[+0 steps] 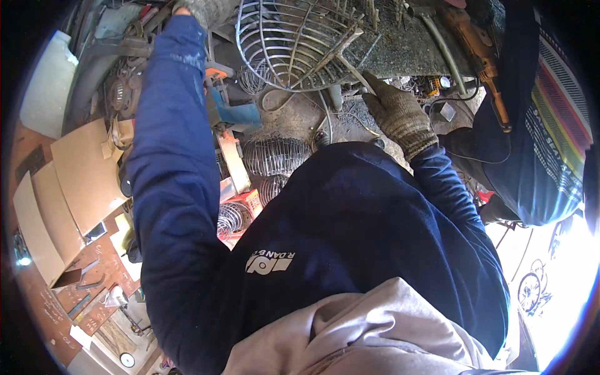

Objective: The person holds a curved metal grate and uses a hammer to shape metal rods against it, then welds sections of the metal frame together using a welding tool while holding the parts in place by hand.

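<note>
A round metal wire grille of curved rings lies on the dark worktable in front of me. My right hand, in a brown knitted work glove, is closed around a thin metal rod. The rod's far end reaches the grille's right side, near a flat metal strip that slants across the rings. My left hand, also gloved, is at the top edge, left of the grille. Its fingers are cut off by the picture, so their grip is hidden.
To the right stands another person in dark clothing with a striped panel. A worn orange tool with a cable is beside them. Below the table are wire coils and a red crate. Cardboard lies at left.
</note>
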Action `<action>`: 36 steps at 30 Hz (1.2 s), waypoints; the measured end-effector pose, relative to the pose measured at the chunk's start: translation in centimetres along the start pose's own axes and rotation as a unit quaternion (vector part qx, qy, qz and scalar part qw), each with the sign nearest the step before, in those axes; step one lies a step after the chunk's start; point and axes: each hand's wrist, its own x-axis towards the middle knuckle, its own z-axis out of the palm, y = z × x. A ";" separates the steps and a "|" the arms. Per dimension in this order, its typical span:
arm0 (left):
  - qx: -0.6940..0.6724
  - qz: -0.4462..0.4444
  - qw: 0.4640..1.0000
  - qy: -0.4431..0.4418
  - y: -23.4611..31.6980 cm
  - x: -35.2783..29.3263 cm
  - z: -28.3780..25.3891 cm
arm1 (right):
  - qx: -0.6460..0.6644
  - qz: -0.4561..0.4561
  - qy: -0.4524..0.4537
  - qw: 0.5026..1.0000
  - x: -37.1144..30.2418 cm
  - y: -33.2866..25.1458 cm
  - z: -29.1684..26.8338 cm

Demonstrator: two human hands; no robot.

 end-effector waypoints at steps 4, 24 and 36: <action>0.022 0.021 0.999 -0.036 1.0 0.5 -1.8 | 0.006 -0.024 0.025 0.999 -0.2 0.6 0.6; 0.055 0.063 0.996 -0.015 6.3 -0.7 -8.8 | 0.132 -0.036 0.127 0.982 -1.5 2.8 1.6; 0.049 0.185 0.969 0.157 6.9 -3.9 -7.1 | 0.008 -0.059 0.180 0.982 -0.4 4.5 2.2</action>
